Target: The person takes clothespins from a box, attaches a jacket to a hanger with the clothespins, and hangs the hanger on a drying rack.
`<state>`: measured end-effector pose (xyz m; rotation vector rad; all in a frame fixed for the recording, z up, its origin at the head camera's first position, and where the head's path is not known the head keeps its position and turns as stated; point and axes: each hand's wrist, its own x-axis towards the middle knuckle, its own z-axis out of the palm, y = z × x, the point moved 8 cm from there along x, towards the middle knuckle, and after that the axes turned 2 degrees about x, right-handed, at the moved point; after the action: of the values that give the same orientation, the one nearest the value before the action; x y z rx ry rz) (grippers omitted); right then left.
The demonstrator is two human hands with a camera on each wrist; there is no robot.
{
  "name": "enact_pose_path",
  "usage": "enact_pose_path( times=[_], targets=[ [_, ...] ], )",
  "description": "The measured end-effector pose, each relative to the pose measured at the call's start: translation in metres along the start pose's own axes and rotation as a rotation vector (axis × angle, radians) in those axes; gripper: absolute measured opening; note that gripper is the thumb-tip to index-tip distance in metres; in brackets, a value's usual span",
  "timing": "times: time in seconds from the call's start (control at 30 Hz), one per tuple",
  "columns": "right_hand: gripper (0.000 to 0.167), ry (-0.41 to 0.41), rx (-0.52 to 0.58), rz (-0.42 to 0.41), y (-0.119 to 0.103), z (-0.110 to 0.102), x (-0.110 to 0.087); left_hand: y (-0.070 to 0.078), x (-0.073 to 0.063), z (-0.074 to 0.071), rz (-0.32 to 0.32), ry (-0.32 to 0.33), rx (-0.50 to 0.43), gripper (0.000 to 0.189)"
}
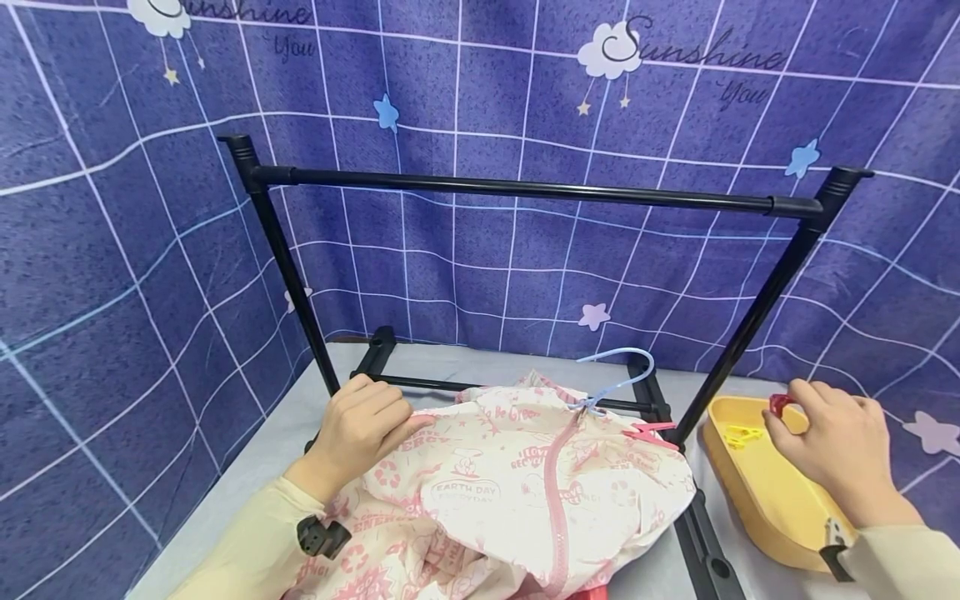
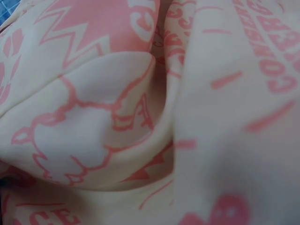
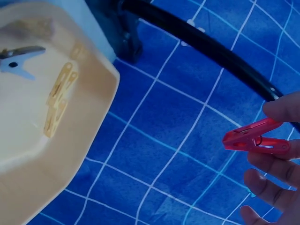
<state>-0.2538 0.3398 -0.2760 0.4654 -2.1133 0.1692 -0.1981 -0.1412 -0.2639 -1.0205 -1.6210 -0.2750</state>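
A white zip jacket with pink print point(image 1: 480, 475) lies on the table on a light blue hanger point(image 1: 633, 379), its pink zipper running down the front. My left hand point(image 1: 363, 425) grips the jacket at its left shoulder, fingers curled and thumb along the cloth. Printed jacket fabric point(image 2: 103, 122) fills the left wrist view, and that hand is hidden there. A pink clothespin point(image 1: 651, 433) sits at the jacket's right shoulder. My right hand point(image 1: 843, 433) pinches a red clothespin point(image 3: 255, 138) between thumb and fingers, above the far end of the yellow tray point(image 1: 795, 508).
Yellow clothespins point(image 3: 58, 101) lie in the tray. A black rack stands over the table, with a top bar point(image 1: 525, 187), two slanted posts and feet behind and beside the jacket. Something red point(image 1: 592, 593) shows under the jacket's front edge. A blue gridded curtain point(image 1: 487, 275) hangs behind.
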Motion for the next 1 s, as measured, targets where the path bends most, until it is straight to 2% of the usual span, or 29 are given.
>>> enact_pose_path(
  times=[0.43,0.67,1.0],
  targets=[
    [0.05,0.141,0.016,-0.058,-0.022,-0.013,0.007,0.0,0.0,0.0,0.001,0.004,-0.004,0.045],
    [0.048,0.133,0.026,-0.087,-0.033,-0.017,0.009,0.0,0.0,0.0,0.001,0.0,0.001,0.045],
    [0.057,0.211,0.066,-0.129,-0.047,-0.026,0.015,0.0,0.0,0.0,0.0,-0.002,-0.003,0.045]
  ],
)
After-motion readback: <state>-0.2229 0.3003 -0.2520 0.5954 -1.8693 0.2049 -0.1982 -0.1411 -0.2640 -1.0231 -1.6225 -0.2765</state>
